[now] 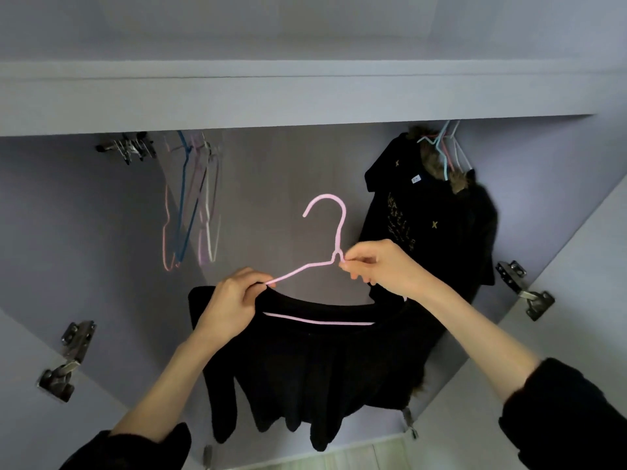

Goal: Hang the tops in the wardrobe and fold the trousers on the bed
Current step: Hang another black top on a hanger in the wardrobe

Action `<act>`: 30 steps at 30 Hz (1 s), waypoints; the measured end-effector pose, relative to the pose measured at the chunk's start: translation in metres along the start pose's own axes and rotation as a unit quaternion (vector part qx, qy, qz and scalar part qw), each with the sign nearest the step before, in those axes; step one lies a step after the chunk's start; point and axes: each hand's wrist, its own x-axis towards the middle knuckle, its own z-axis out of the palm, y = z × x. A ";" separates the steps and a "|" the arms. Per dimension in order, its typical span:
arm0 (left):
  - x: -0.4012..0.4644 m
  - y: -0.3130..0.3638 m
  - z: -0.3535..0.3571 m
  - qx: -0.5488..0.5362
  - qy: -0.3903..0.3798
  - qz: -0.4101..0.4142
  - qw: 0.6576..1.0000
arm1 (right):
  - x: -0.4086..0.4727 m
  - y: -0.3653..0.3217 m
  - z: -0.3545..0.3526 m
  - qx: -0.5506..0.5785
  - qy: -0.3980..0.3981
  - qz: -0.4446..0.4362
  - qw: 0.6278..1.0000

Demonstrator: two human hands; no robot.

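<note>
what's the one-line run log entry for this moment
stage: fitting black top on pink hanger | left hand: grips hanger arm | right hand: pinches hanger neck | wardrobe: hanger not yet on rail

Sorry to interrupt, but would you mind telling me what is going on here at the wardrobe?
A person is putting a black top onto a pink hanger in front of the open wardrobe. The left hand holds the hanger's left arm at the collar, and the right hand pinches it below the hook. It is not yet hung. Other dark garments hang at the right, empty hangers at the left.
</note>
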 end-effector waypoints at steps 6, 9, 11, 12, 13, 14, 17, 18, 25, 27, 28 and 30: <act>0.003 0.017 0.023 0.023 -0.045 0.011 0.999 | -0.024 0.023 -0.018 0.052 0.000 0.025 0.998; 0.007 0.030 0.042 0.050 -0.057 0.006 0.997 | -0.031 0.042 -0.031 0.103 -0.024 0.056 0.993; 0.013 0.046 0.056 0.066 -0.061 0.012 0.996 | -0.033 0.056 -0.049 0.154 -0.039 0.082 0.984; 0.015 0.054 0.061 0.073 -0.060 0.022 0.995 | -0.032 0.062 -0.056 0.183 -0.045 0.096 0.977; 0.019 0.064 0.067 0.084 -0.053 0.036 0.994 | -0.030 0.068 -0.066 0.212 -0.052 0.111 0.969; 0.024 0.077 0.074 0.096 -0.041 0.047 0.993 | -0.028 0.074 -0.078 0.242 -0.065 0.124 0.960; 0.039 0.105 0.079 0.141 0.031 0.092 0.985 | -0.016 0.080 -0.097 0.343 -0.109 0.137 0.923; 0.044 0.115 0.077 0.155 0.062 0.111 0.980 | -0.013 0.080 -0.100 0.378 -0.122 0.136 0.908; 0.094 0.166 0.044 0.346 0.249 0.217 0.878 | 0.015 0.083 -0.116 0.489 -0.099 0.111 0.860; 0.110 0.171 0.038 0.393 0.257 0.207 0.858 | 0.027 0.083 -0.121 0.510 -0.069 0.108 0.850; 0.116 0.172 0.037 0.409 0.256 0.200 0.853 | 0.032 0.084 -0.122 0.522 -0.048 0.109 0.845; 0.127 0.169 0.037 0.431 0.256 0.187 0.845 | 0.046 0.086 -0.125 0.549 -0.004 0.112 0.828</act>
